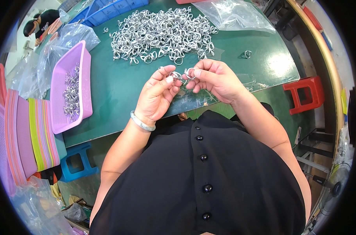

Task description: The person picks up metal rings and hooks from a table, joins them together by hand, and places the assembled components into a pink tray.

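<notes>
Just above the table's near edge, my left hand (157, 91) pinches a small silver metal ring (175, 74) between thumb and fingers. Close beside it, my right hand (217, 78) grips another silver ring (189, 73) the same way. The two rings are almost touching; whether they are joined I cannot tell. Beyond my hands a large heap of similar silver rings (162, 33) is spread over the green table (115, 94). One loose ring (247, 54) lies apart at the right. A pale bangle (142, 122) circles my left wrist.
A purple plastic basket (86, 78) holding some rings stands at the left, near stacked coloured baskets (37, 133). Clear plastic bags (237, 15) and a blue crate (111, 11) lie at the back. Red (304, 95) and blue stools (79, 162) stand below. Another person (44, 23) sits far left.
</notes>
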A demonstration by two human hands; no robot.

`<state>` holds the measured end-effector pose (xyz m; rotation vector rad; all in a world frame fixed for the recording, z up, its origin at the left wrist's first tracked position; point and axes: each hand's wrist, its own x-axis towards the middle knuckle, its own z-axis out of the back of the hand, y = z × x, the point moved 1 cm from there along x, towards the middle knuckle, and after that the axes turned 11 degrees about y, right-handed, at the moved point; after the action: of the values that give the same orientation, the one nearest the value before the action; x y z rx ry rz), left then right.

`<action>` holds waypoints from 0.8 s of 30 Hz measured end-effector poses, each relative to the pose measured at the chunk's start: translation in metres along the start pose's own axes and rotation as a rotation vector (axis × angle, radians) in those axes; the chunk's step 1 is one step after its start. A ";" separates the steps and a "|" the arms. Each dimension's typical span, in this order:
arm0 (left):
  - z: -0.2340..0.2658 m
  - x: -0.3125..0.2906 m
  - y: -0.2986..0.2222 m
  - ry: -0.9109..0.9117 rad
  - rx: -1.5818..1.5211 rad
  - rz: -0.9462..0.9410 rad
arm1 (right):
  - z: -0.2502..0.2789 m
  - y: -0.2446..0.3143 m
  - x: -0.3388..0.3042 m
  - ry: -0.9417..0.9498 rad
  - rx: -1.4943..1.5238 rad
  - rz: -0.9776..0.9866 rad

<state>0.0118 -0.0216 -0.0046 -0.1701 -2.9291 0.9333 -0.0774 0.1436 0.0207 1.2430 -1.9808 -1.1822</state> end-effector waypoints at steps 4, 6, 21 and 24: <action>0.002 -0.001 0.006 0.036 0.116 -0.070 | 0.000 0.000 0.000 -0.019 -0.052 -0.006; -0.003 -0.001 0.007 -0.031 0.479 -0.161 | 0.000 -0.002 0.000 -0.026 -0.138 0.023; -0.011 -0.002 0.004 0.052 0.738 -0.323 | -0.002 0.002 -0.001 0.013 -0.178 0.126; -0.013 -0.001 0.003 0.062 0.647 -0.311 | 0.002 -0.001 -0.001 0.032 -0.216 0.183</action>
<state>0.0142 -0.0118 0.0041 0.2731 -2.3394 1.6879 -0.0782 0.1450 0.0192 0.9466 -1.8437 -1.2382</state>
